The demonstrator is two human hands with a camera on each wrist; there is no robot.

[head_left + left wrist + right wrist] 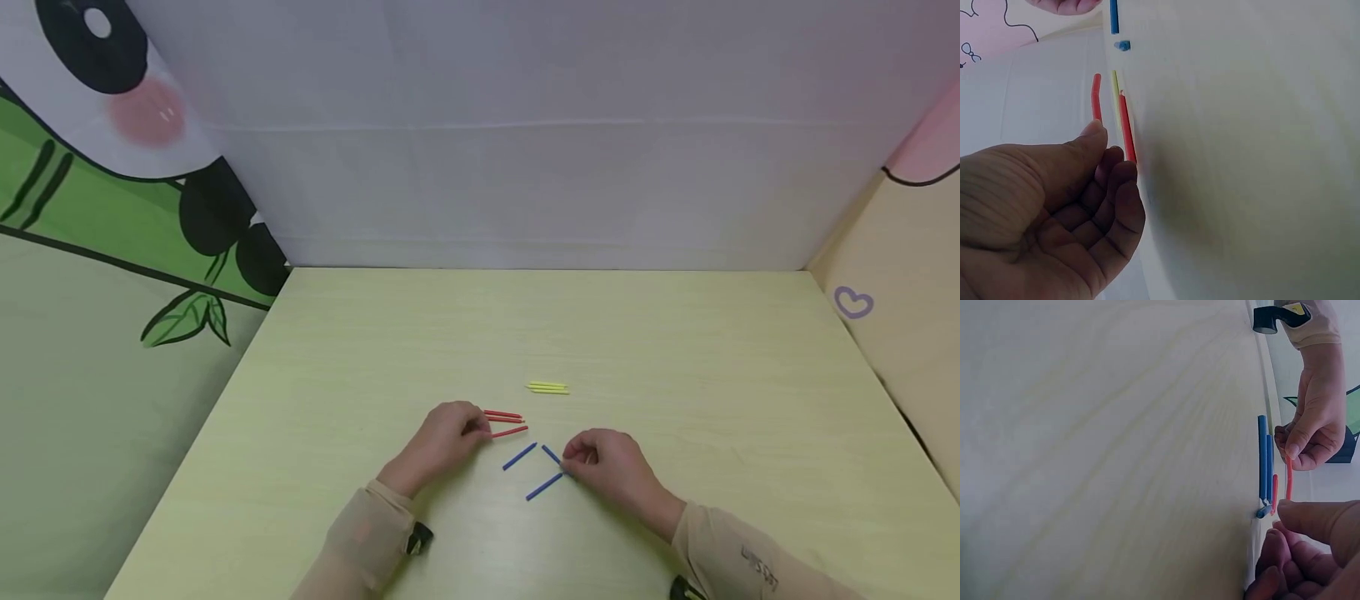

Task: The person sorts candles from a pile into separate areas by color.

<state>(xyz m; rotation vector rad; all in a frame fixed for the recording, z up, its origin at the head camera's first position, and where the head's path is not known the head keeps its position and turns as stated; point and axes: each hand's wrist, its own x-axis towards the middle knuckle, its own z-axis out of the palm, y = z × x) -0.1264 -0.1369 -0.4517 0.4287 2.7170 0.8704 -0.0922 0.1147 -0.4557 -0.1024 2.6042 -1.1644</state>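
Note:
Thumb and fingers of my left hand [447, 435] pinch a thin red stick [1096, 100], tilted off the table in the left wrist view. Two more red sticks [504, 417] lie just behind it, close to the fingertips. My right hand [617, 468] hovers low, with its fingers loosely bent beside a slanting blue stick [551, 454]. In the head view these fingers cover the near end of that stick. No stick shows between thumb and forefinger [1291, 534] in the right wrist view. Two other blue sticks, one nearer [543, 487] and one to the left [520, 456], lie slanted.
Several yellow sticks [547, 387] lie side by side farther back on the pale wooden table [675, 350]. A white sheet [525, 200] stands along the back edge, with printed panels at both sides. Dark bands [420, 538] sit on both sleeves.

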